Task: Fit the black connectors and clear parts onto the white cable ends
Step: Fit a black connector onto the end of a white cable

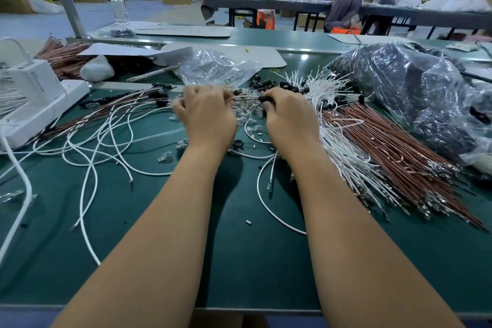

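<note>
Across the green bench (239,247), white cables (343,146) and brown ones (394,146) are lying in heaps (a dark plastic bag (404,93) is slumping behind them). Both hands are working mid-table: the right hand (290,120) is pinching a black connector (265,98), the left hand (207,112) is gripping the thin wire end (243,98) over scattered clear parts (247,117).

Left hand (207,112) fingertips hidden; grip perhaps pinching
</note>
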`<state>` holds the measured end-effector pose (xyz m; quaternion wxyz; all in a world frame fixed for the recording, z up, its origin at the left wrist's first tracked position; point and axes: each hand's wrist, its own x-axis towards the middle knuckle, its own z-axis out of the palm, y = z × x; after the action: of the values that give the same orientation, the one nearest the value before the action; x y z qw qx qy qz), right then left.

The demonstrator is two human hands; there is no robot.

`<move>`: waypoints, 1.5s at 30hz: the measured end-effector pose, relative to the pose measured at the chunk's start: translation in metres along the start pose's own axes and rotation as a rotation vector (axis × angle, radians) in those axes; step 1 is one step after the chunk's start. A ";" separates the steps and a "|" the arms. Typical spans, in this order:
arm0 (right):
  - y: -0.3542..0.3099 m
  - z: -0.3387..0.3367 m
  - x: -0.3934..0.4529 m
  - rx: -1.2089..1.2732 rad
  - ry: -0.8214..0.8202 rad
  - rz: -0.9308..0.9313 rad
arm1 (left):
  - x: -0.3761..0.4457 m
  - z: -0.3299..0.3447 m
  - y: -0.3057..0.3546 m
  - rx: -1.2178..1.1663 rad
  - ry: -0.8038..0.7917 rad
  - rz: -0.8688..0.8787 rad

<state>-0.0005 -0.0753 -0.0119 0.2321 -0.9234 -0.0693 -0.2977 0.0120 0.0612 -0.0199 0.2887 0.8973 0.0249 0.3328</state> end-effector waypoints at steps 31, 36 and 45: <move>-0.013 0.000 -0.004 0.117 -0.096 0.021 | -0.008 -0.006 0.006 -0.234 -0.177 0.134; -0.009 -0.003 0.000 0.272 -0.025 0.180 | -0.004 -0.005 0.000 -0.195 -0.123 0.071; -0.003 -0.003 0.005 0.490 0.035 0.307 | -0.004 -0.001 -0.003 -0.200 -0.136 0.124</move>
<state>0.0011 -0.0738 -0.0061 0.4917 -0.8343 0.0055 -0.2492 0.0089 0.0630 -0.0229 0.3566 0.8845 -0.0834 0.2891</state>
